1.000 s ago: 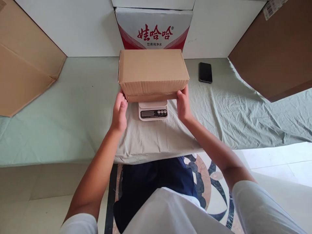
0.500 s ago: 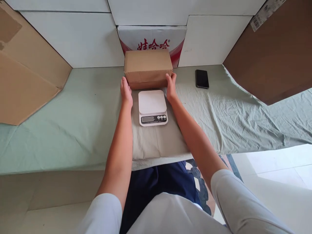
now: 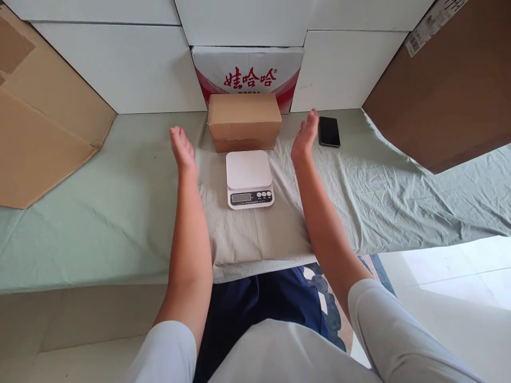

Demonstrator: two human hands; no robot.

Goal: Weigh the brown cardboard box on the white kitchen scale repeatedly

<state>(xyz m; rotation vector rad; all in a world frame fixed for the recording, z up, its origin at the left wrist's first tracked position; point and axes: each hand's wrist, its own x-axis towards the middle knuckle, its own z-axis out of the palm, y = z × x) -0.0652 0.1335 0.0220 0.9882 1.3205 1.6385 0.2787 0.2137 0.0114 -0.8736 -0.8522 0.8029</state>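
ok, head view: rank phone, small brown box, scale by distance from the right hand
From the right hand:
1. phone, just to its right, nearly touching.
2. small brown box, to its left, at the back.
3. scale, left and nearer the person; close to the box's rank.

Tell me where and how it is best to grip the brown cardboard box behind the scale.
Probably the two short ends of the cardboard box, one palm from each side. It lies flat with its long side crosswise, with the left hand and right hand open beside it.

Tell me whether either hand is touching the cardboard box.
Apart. The head view shows green cloth between the left hand and the box, and between the right hand and the box; both palms are open.
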